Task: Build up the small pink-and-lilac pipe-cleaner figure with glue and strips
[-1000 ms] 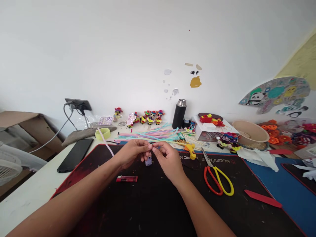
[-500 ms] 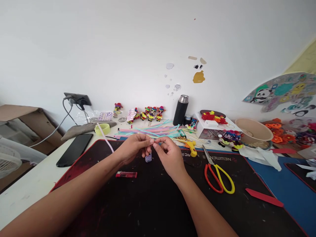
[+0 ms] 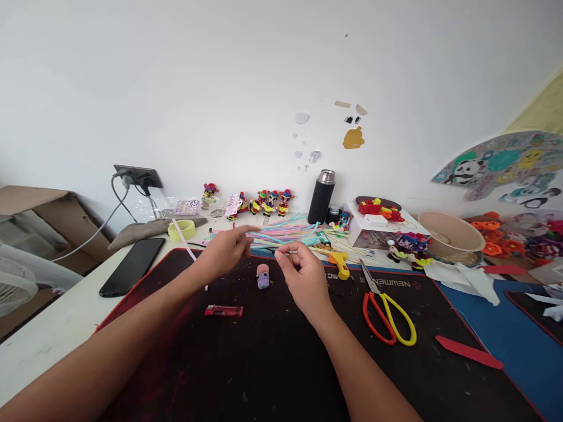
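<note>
In the head view, the lettering "NEWMEN" can be read on the black mat, beside the scissors. The left hand is partly open, forefinger stretched out over the pastel strips (whether it touches them, I cannot tell). The right hand is closed in a pinch, thumb against forefinger; anything between them is too small to make out. The small pink-and-purple figure is on the mat between the two hands, apart from both, with the lighter nearby.
</note>
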Available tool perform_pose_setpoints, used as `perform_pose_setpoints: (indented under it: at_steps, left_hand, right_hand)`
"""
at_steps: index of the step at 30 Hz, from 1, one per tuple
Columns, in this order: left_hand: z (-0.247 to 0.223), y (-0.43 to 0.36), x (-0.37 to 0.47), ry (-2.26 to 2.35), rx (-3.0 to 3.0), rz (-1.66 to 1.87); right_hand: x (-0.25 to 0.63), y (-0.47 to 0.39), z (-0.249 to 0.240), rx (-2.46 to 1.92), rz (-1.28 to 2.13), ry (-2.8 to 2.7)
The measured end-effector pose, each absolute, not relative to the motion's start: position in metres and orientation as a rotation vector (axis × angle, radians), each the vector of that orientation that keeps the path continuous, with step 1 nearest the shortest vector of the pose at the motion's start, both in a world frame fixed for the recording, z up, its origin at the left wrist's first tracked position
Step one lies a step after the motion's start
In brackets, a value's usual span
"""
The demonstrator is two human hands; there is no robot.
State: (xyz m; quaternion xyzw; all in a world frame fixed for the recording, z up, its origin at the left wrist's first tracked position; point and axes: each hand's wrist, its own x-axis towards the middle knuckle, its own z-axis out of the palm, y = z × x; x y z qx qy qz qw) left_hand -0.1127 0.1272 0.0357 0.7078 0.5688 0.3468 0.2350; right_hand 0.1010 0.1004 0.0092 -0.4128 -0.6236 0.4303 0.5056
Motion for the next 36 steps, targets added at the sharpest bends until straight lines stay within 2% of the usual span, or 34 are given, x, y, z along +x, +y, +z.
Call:
perform_pose_setpoints:
  at_steps: [3,8,13,20,36]
  left_hand:
    - [0.039,0.126,-0.113,1.559,2.040,1.090]
    - [0.048,0.115,-0.100,1.229,1.738,0.833]
    - [0.053,0.109,-0.093,1.087,1.560,0.823]
    - [0.053,0.110,-0.092,1.040,1.429,0.829]
    - [0.052,0.110,-0.091,0.987,1.340,0.832]
  right_hand:
    - [0.101,0.099,0.010,-0.989,1.019,-1.513]
    - [0.101,0.096,0.014,-0.996,0.928,-1.560]
    - [0.100,0.096,0.014,-1.016,0.855,-1.618]
    - [0.099,0.095,0.010,-1.025,0.778,-1.687]
    - [0.099,0.094,0.014,-0.971,0.894,-1.635]
